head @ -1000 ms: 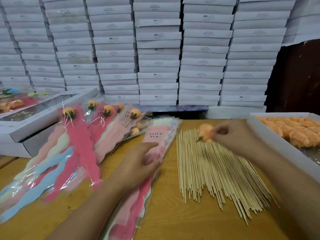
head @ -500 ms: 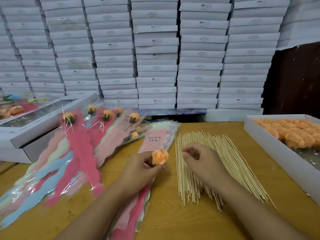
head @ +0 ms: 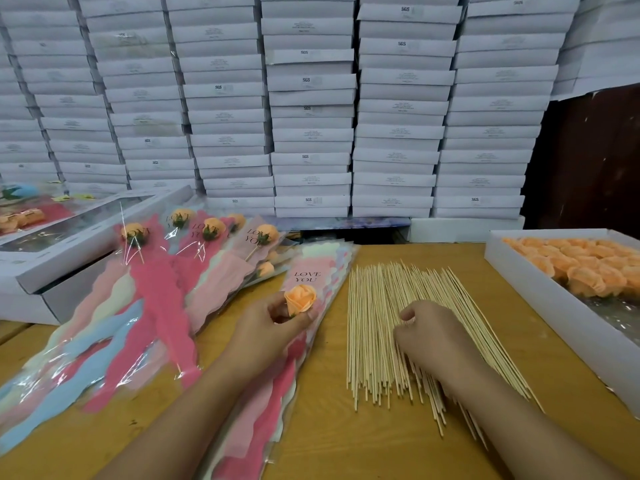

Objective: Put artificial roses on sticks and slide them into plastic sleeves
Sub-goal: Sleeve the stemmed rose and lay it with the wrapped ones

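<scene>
My left hand (head: 266, 323) pinches an orange artificial rose (head: 300, 298) by its base, above a stack of empty plastic sleeves (head: 311, 271) printed "LOVE YOU". My right hand (head: 433, 336) rests with curled fingers on a spread pile of wooden sticks (head: 377, 306); whether it has one pinched is hidden under the fingers. A white box of orange roses (head: 581, 271) stands at the right. Several finished sleeved roses (head: 162, 289) lie fanned at the left.
White boxes with clear lids (head: 69, 251) stand at the far left. A wall of stacked white cartons (head: 311, 116) closes off the back of the wooden table (head: 329, 410). A dark panel (head: 595, 157) stands at the back right.
The rose passed from my right hand to my left hand. My right hand came down from near the rose box onto the pile of sticks.
</scene>
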